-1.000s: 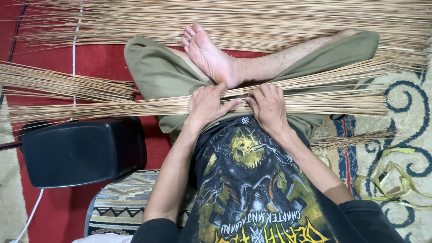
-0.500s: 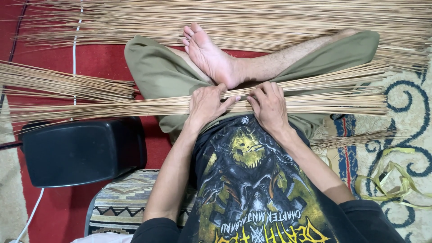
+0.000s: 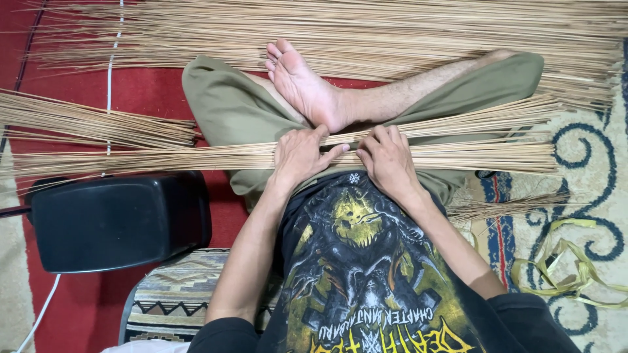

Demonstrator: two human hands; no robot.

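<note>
I cannot see my palms: my left hand (image 3: pixel 299 157) and right hand (image 3: pixel 387 160) lie knuckles-up on the stick bundle (image 3: pixel 196 159), whose left end leaves the picture's edge.

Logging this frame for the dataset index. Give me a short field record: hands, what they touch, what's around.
left hand: palm down, fingers spread on the bundle of thin sticks
right hand: palm down on the same bundle, beside the left, not touching it
bundle: lies across the lap, sideways in view
posture: seated cross-legged, bare foot above the hands
other sticks: wide layer along the top; smaller bunch on the left
nearby: black box on red carpet; yellow-green strap on patterned rug
</note>
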